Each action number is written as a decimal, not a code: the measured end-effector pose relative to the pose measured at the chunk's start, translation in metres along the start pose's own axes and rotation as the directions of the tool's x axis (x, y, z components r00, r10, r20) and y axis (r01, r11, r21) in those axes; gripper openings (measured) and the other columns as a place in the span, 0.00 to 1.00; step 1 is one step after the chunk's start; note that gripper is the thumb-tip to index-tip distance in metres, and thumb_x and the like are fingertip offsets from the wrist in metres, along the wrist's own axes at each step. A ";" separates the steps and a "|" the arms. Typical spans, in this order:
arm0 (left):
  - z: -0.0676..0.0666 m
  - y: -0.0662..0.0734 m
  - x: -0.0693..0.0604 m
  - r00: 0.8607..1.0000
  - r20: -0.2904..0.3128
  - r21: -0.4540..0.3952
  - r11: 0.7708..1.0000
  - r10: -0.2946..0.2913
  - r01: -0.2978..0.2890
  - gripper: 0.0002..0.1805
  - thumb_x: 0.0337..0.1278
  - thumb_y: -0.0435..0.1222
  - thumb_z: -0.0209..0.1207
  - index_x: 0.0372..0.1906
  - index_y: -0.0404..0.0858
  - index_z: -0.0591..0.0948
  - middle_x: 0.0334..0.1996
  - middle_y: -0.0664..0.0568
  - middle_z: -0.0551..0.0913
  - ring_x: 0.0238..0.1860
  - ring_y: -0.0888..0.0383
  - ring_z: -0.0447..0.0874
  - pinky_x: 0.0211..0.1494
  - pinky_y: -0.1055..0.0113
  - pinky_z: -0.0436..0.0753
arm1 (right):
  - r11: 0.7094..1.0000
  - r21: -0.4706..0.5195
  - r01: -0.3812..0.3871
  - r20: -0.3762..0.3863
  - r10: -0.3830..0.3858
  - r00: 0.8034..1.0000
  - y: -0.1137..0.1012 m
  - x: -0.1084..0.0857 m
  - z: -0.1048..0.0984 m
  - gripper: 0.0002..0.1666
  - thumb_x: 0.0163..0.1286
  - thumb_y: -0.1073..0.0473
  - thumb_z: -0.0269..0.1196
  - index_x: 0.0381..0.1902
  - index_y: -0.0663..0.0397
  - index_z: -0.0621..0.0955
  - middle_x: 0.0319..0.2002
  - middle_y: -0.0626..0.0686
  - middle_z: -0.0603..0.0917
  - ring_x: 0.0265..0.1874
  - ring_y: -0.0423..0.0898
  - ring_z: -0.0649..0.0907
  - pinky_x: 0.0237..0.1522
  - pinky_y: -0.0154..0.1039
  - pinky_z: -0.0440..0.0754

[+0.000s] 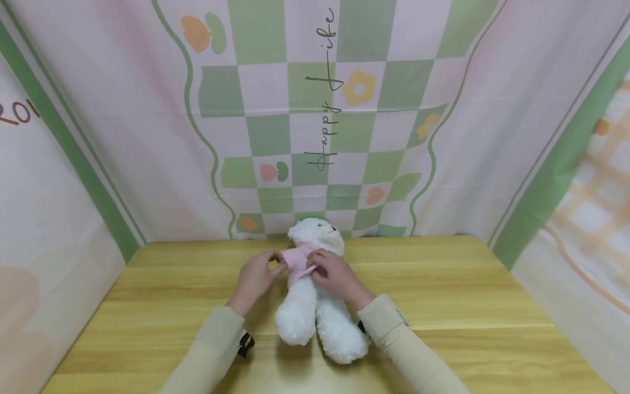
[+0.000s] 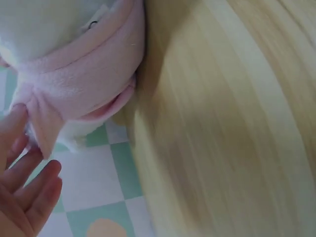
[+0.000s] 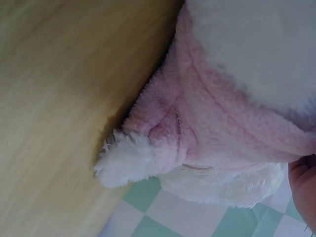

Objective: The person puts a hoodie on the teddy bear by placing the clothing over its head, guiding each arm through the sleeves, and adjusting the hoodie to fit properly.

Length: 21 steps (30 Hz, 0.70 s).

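A fluffy white plush toy (image 1: 297,314) in a pink top (image 1: 296,258) lies on the table, its head toward the curtain and its legs toward me. My left hand (image 1: 257,276) pinches the end of the top's sleeve (image 2: 47,123) between thumb and fingers, on the toy's left side in the head view. Across the toy's middle, my right hand (image 1: 338,278) grips the lower part of the pink top with curled fingers. The right wrist view shows the other sleeve with a white paw (image 3: 126,160) coming out of it; only part of my right hand shows there.
The wooden table (image 1: 467,306) runs back to a curtain (image 1: 266,131) with green checks and the words "Happy Life". Patterned cloth walls stand at left and right. Near my left sleeve cuff shows a black strap (image 1: 246,345).
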<state>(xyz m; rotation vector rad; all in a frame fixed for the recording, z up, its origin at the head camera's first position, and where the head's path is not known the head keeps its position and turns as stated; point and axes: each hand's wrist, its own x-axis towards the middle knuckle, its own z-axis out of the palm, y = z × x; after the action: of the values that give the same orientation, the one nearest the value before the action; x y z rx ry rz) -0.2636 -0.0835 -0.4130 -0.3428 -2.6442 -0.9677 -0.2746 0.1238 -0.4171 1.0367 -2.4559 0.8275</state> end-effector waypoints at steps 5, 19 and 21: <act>0.002 0.004 0.002 0.999 -0.032 0.082 0.997 -0.011 0.014 0.05 0.56 0.39 0.63 0.30 0.43 0.85 0.31 0.52 0.88 0.32 0.55 0.85 0.33 0.63 0.81 | 1.000 -0.013 -0.019 0.019 0.019 1.000 -0.002 0.002 0.000 0.06 0.57 0.69 0.60 0.32 0.54 0.80 0.42 0.54 0.82 0.42 0.49 0.81 0.47 0.43 0.81; -0.004 -0.013 0.019 0.979 -0.100 -0.210 0.966 -0.177 0.153 0.04 0.49 0.29 0.60 0.26 0.30 0.82 0.27 0.41 0.86 0.31 0.51 0.84 0.34 0.65 0.83 | 0.994 0.107 -0.018 0.143 0.002 0.990 -0.004 0.002 -0.009 0.08 0.59 0.70 0.57 0.29 0.53 0.79 0.34 0.50 0.78 0.30 0.38 0.72 0.35 0.29 0.74; -0.002 -0.014 0.020 0.978 -0.092 -0.232 0.959 -0.188 0.163 0.04 0.50 0.28 0.60 0.27 0.29 0.82 0.28 0.41 0.85 0.31 0.51 0.84 0.34 0.66 0.82 | 0.993 0.118 -0.024 0.137 0.008 0.991 -0.003 0.002 -0.009 0.08 0.61 0.71 0.56 0.31 0.53 0.79 0.36 0.51 0.80 0.32 0.41 0.76 0.38 0.32 0.77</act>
<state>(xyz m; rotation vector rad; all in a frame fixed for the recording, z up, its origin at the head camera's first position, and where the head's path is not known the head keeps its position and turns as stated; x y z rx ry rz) -0.2861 -0.0929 -0.4123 -0.0980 -2.4999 -1.3066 -0.2725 0.1272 -0.4079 1.1523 -2.5573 0.9478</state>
